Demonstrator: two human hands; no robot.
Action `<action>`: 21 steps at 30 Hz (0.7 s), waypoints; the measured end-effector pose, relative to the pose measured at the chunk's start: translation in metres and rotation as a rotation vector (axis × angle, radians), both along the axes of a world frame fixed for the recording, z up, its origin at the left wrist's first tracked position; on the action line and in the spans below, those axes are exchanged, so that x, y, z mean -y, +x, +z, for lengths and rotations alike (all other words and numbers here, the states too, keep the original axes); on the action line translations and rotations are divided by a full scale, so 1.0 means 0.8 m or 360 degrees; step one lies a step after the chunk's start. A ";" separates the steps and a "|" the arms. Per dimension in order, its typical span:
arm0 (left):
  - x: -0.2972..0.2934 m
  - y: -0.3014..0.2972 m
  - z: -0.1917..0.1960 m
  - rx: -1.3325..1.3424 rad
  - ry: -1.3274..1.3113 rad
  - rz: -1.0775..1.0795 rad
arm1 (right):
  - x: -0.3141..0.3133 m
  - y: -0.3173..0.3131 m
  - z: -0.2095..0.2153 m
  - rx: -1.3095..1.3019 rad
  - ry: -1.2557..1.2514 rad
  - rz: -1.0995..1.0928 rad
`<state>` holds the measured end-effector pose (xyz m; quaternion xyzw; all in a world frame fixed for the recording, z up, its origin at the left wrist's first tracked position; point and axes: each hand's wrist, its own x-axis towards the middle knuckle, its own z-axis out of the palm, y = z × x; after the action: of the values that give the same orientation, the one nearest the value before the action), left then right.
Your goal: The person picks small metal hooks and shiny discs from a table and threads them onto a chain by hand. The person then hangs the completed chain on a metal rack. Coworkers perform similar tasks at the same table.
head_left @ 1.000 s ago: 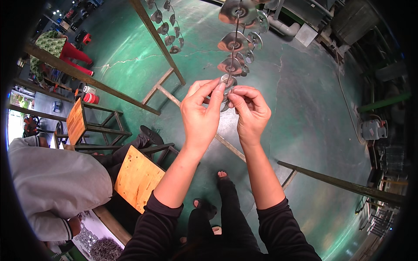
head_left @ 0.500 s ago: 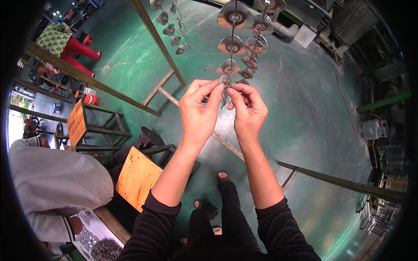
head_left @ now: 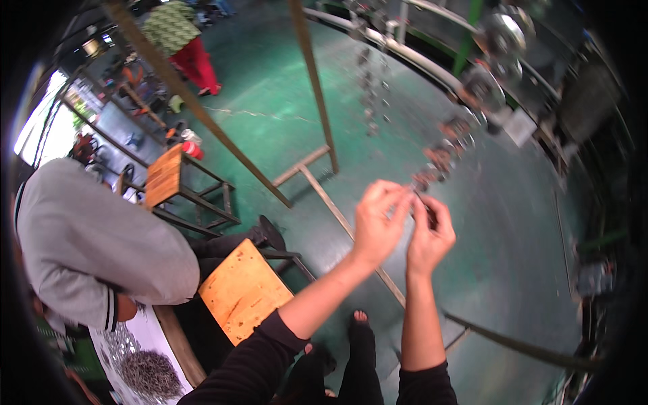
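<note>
A strand of shiny, curved metal discs (head_left: 484, 91) hangs from the upper right and slants down to my hands, the discs getting smaller toward its lower end. A second row of discs runs close beside it. At that lower end, my left hand (head_left: 379, 223) has thumb and fingers pinched together. Right beside it my right hand (head_left: 430, 237) is also closed, fingers curled against the thumb at the strand's tip. The fingertips nearly touch. Motion blur hides the small piece between them.
Left, a seated person in a grey shirt (head_left: 111, 233) works at a table with a pile of small metal pieces (head_left: 152, 374). Wooden stools (head_left: 244, 290) stand nearby. Metal frame bars (head_left: 314, 84) rise ahead. More strands (head_left: 370, 88) hang farther off. Someone in red trousers (head_left: 194, 64) stands far left.
The view has swung left, so the room sits farther right in the picture. My hands, still together at the strand's end, and the discs show farther right; the strand now slants.
</note>
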<state>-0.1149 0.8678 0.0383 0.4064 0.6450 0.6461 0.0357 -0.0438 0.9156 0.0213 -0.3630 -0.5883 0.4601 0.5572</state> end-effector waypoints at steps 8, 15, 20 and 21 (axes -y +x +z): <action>0.008 0.006 0.011 -0.0081 -0.0114 0.0033 | 0.001 0.008 0.006 0.0135 -0.0051 0.0090; 0.056 0.003 0.015 -0.0125 -0.0036 0.0207 | 0.058 0.079 -0.003 0.0546 0.0194 -0.0017; 0.138 0.039 0.002 -0.0115 -0.0062 -0.0016 | 0.191 0.223 -0.069 0.0971 0.0050 -0.0108; 0.166 0.055 -0.003 -0.0116 -0.0078 -0.0081 | 0.239 0.250 -0.084 0.1054 -0.0054 -0.0046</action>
<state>-0.0705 0.7351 0.0362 0.4449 0.6510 0.6138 0.0384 0.1559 0.7245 -0.0459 -0.5105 -0.7244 0.3189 0.3362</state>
